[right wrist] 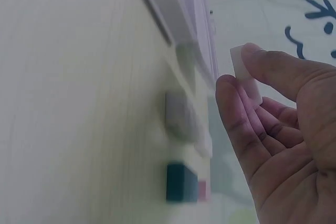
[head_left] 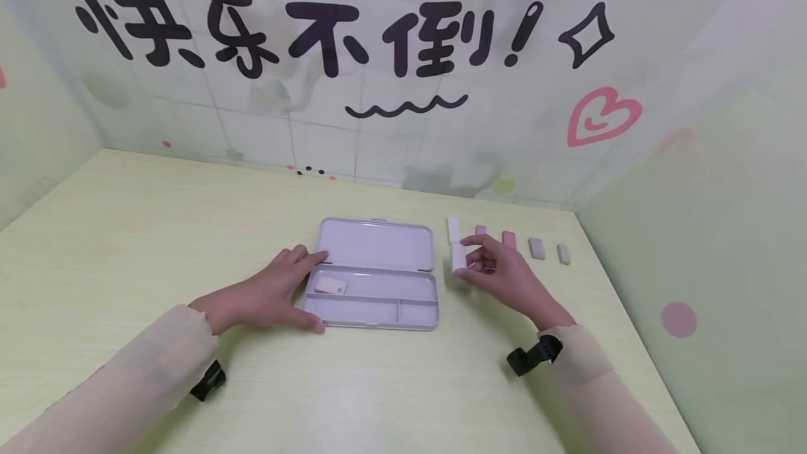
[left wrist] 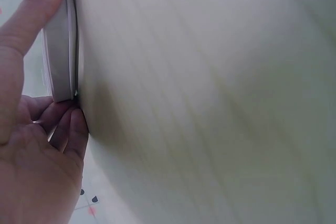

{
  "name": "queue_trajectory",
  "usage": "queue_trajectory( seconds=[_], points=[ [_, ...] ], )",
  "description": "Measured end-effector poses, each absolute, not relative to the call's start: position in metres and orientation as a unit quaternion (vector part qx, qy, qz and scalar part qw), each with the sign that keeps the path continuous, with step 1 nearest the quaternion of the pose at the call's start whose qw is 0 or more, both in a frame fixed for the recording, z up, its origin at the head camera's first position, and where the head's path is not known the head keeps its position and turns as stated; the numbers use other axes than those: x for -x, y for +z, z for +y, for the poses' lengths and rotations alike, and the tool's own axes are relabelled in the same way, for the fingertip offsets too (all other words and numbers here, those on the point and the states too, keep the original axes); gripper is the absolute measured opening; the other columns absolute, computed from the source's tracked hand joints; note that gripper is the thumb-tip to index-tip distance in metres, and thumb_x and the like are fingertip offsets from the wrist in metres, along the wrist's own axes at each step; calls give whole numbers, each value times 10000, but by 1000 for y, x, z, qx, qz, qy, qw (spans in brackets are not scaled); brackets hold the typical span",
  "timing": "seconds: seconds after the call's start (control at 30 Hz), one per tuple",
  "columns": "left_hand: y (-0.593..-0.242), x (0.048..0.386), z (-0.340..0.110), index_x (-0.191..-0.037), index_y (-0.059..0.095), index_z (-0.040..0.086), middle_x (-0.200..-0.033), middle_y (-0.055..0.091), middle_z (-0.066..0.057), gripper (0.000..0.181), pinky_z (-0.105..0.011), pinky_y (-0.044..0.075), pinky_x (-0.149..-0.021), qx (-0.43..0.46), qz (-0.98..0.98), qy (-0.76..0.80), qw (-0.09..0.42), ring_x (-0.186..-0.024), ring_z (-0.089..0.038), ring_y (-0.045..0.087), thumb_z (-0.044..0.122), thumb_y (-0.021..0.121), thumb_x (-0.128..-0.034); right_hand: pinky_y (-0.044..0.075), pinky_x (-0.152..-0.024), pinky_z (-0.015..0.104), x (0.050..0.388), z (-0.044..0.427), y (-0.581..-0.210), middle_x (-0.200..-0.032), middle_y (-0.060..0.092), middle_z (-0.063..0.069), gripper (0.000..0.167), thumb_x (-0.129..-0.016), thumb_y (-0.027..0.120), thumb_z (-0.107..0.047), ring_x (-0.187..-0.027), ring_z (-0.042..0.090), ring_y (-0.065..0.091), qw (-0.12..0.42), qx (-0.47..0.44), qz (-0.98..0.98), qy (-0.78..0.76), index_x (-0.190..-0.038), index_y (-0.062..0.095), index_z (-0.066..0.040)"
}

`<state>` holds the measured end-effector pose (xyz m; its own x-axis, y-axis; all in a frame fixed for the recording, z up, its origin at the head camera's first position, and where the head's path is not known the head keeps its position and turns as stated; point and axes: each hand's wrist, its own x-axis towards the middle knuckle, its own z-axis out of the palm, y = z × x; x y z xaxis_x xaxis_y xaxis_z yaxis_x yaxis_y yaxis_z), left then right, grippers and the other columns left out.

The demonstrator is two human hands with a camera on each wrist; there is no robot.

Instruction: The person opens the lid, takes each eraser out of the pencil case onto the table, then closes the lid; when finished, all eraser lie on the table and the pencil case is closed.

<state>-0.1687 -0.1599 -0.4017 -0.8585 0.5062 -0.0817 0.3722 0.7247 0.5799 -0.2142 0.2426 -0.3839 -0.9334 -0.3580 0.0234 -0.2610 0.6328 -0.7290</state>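
A shallow lavender pencil case [head_left: 372,328] lies open on the table, its lid [head_left: 375,244] folded back. In its rear compartment, at the left end, is a white eraser [head_left: 330,286]. My left hand [head_left: 271,296] holds the case's left end, thumb at the front corner and fingers by the hinge; the left wrist view shows the case [left wrist: 59,51] edge-on between them. To the right of the case, my right hand [head_left: 504,275] pinches another white block, seemingly an eraser [right wrist: 245,74], between thumb and fingertips, above the table. Another white block [head_left: 453,230] lies just behind it.
Beyond my right hand, a row holds a small mauve block [head_left: 481,230], a pink-red block [head_left: 509,239] and two grey blocks, one larger [head_left: 536,249] and one smaller [head_left: 564,254]. A printed wall [head_left: 378,146] bounds the table's back; another panel [head_left: 693,244] stands at right.
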Motion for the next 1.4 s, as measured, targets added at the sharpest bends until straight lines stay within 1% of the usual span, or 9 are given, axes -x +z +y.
queue_trajectory(
  seconds=[0.2, 0.43, 0.6, 0.8, 1.07, 1.17, 1.4],
  points=[
    [-400, 170, -160, -1591, 338, -42, -1220, 474, -85, 1161, -444, 445, -995, -239, 921, 283, 117, -1153, -252, 392, 520, 910, -752, 519, -730, 207, 213, 270, -385, -1016, 727, 116, 501, -933, 803, -186, -912, 159, 693, 51, 154, 915, -369, -1361, 599, -25],
    [-398, 171, -160, -1584, 341, -56, -1210, 477, -89, 1160, -441, 444, -992, -241, 921, 283, 117, -1148, -256, 394, 512, 914, -750, 534, -744, 200, 212, 295, -389, -1049, 720, 121, 480, -941, 791, -172, -907, 135, 682, 43, 128, 931, -339, -1355, 602, -19],
    [-396, 170, -160, -1583, 340, -62, -1206, 476, -89, 1162, -433, 443, -985, -242, 921, 284, 114, -1142, -257, 394, 509, 915, -750, 531, -745, 201, 212, 310, -393, -1069, 725, 128, 513, -943, 791, -187, -882, 86, 673, 40, 121, 938, -321, -1376, 590, 1],
    [-396, 171, -161, -1587, 339, -50, -1212, 474, -83, 1158, -434, 440, -996, -239, 921, 284, 115, -1158, -255, 392, 513, 913, -754, 541, -737, 213, 208, 326, -397, -1058, 726, 121, 484, -946, 789, -205, -838, 48, 661, 38, 118, 945, -303, -1341, 604, 8],
    [-398, 172, -162, -1590, 337, -48, -1196, 468, -79, 1168, -415, 441, -974, -241, 923, 278, 112, -1137, -248, 390, 528, 911, -751, 538, -737, 210, 207, 336, -400, -1034, 711, 119, 456, -939, 795, -183, -845, 22, 631, 41, 121, 945, -302, -1307, 626, 28],
    [-400, 172, -162, -1593, 333, -46, -1195, 463, -78, 1173, -414, 438, -974, -237, 924, 278, 112, -1136, -246, 386, 523, 914, -748, 535, -754, 200, 207, 337, -402, -1061, 705, 136, 454, -935, 796, -166, -859, 23, 622, 44, 124, 943, -307, -1299, 633, 51],
    [-402, 170, -161, -1596, 323, -50, -1208, 464, -80, 1177, -407, 442, -976, -237, 922, 281, 120, -1142, -244, 385, 520, 913, -752, 528, -730, 194, 205, 338, -403, -1074, 685, 158, 473, -935, 787, -137, -850, 28, 600, 63, 120, 942, -307, -1312, 618, 94]
  ],
)
